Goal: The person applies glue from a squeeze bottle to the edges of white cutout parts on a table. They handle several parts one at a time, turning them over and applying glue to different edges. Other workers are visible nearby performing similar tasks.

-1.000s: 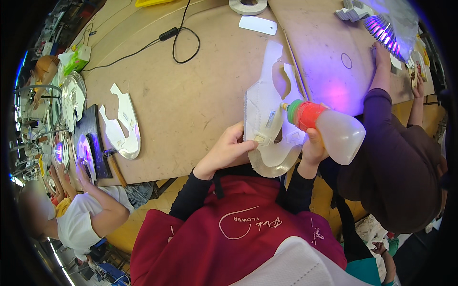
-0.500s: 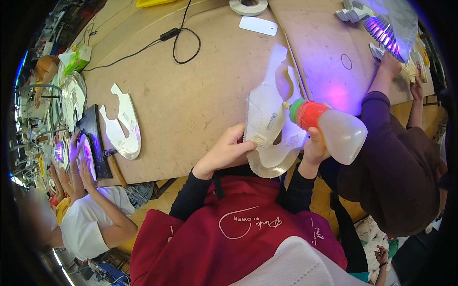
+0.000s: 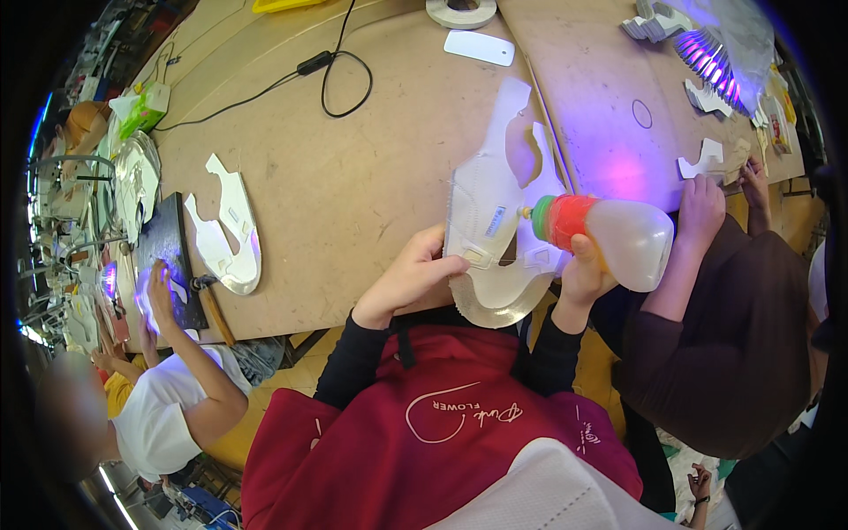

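Observation:
A white shoe upper [image 3: 481, 190], cut flat with two long arms and a curved clear band at its near end, is in my left hand [image 3: 412, 274]. The thumb lies on top near its left edge, and the fingers go under it. My right hand [image 3: 585, 274] grips a translucent squeeze bottle [image 3: 629, 243] that lies nearly level. Red tape wraps the bottle's neck below a green cap, and its small nozzle points left, over the upper beside a small blue-printed label [image 3: 495, 221]. Whether the nozzle touches the upper I cannot tell.
Another white upper [image 3: 234, 234] lies left on the table [image 3: 353, 194], by a dark board [image 3: 168, 238] and a wooden-handled hammer [image 3: 216, 314]. A black cable [image 3: 291, 75], a tape roll [image 3: 461, 11] and a white plate [image 3: 479, 48] lie farther off. Co-workers sit on both sides.
The upper in my left hand has shifted slightly left. The bottle has tipped more level, its nozzle now lower. The right co-worker's hand has come nearer along the table; the left co-worker's hands moved too.

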Motion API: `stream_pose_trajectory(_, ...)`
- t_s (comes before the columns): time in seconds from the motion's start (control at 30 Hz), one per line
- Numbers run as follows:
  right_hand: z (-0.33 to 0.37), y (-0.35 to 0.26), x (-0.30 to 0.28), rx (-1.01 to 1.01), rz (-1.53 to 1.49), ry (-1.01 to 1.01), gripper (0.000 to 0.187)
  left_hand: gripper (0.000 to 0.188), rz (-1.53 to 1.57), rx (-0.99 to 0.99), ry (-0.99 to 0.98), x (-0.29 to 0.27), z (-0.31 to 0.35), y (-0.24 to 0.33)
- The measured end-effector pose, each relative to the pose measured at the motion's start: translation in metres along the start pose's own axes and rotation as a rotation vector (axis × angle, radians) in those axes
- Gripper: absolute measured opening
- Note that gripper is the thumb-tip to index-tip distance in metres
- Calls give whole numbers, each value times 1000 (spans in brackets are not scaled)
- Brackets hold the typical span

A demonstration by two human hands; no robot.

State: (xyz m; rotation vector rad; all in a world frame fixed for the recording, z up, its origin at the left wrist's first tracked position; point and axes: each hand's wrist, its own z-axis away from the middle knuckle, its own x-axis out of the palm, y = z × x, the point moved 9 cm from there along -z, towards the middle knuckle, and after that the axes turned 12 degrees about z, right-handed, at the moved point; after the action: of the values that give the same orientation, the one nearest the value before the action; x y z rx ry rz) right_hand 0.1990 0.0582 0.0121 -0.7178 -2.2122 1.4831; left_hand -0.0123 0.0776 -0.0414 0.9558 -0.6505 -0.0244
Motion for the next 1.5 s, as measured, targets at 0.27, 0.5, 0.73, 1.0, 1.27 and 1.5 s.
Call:
stream_pose_trajectory(0.27,15,0,5,54,-63,-97,58,36,28,-31,71,-15,0,-4)
stream_pose_trajectory(0.5,8,-3,6,4,-51,-44,60,40,15,-29,79,-16,2,0)
stream_pose_trajectory(0.73,22,9,19,125,-79,-279,60,48,134,-14,154,-26,-2,2)
stream_pose_trajectory(1.0,11,49,-19,508,-1029,-188,68,55,278,131,221,-59,4,26)
stream_pose_trajectory(1.27,44,77,-15,698,-711,-87,64,55,89,271,429,-105,15,26)
stream_pose_trajectory(1.5,55,89,-4,741,-588,-77,63,54,-275,497,562,-118,38,24)
